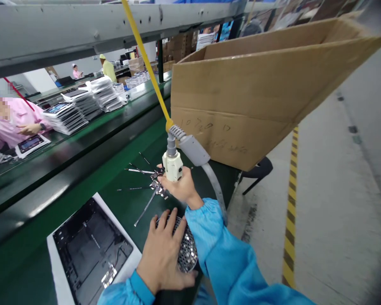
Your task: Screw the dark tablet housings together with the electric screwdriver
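Note:
My right hand (181, 185) is wrapped round a cream electric screwdriver (172, 165) that hangs from a yellow cord (145, 59) and a grey hose. Its tip points down at small circuit boards and thin cables (152, 182) on the green bench. My left hand (163, 254) lies flat, fingers spread, on a round perforated metal tray of screws (188, 252). A black tablet back shell (90, 248) lies on white foam to the left of that hand.
A large open cardboard box (250, 84) stands on the bench end at right. Across the dark conveyor belt (82, 140) sit stacks of tablets (82, 103) and a person in pink (15, 123). A yellow-black floor stripe (290, 212) runs along the aisle.

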The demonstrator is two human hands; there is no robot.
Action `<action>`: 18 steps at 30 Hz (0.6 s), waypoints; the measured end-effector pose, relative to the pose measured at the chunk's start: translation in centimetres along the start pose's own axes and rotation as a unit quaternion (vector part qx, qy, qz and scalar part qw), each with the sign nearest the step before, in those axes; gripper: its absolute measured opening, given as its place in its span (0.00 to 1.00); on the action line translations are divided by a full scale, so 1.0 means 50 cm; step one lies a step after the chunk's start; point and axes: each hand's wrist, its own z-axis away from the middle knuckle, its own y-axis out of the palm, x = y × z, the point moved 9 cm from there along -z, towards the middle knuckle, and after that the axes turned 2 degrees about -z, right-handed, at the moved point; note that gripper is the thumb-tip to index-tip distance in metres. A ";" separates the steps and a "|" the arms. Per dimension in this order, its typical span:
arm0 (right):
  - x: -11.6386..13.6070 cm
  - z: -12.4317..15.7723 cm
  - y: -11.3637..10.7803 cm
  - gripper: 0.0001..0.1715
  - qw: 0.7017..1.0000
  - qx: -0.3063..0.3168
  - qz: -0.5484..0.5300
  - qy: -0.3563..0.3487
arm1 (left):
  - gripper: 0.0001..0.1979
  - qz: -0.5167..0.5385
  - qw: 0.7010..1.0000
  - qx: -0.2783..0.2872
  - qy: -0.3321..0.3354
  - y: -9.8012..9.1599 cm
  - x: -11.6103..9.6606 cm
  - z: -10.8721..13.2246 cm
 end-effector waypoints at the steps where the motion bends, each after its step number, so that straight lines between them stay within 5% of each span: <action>1: 0.001 -0.002 -0.003 0.17 1.000 -0.004 -0.002 -0.004 | 0.52 0.008 1.000 -0.003 -0.022 0.002 0.010 0.001; 9: 0.022 0.006 0.010 0.13 0.998 0.006 -0.038 -0.040 | 0.40 0.037 0.957 -0.241 -0.159 -0.051 0.082 0.049; 18: 0.030 0.011 0.023 0.13 0.998 0.023 -0.031 -0.042 | 0.36 0.021 0.946 -0.265 -0.184 -0.065 0.085 0.055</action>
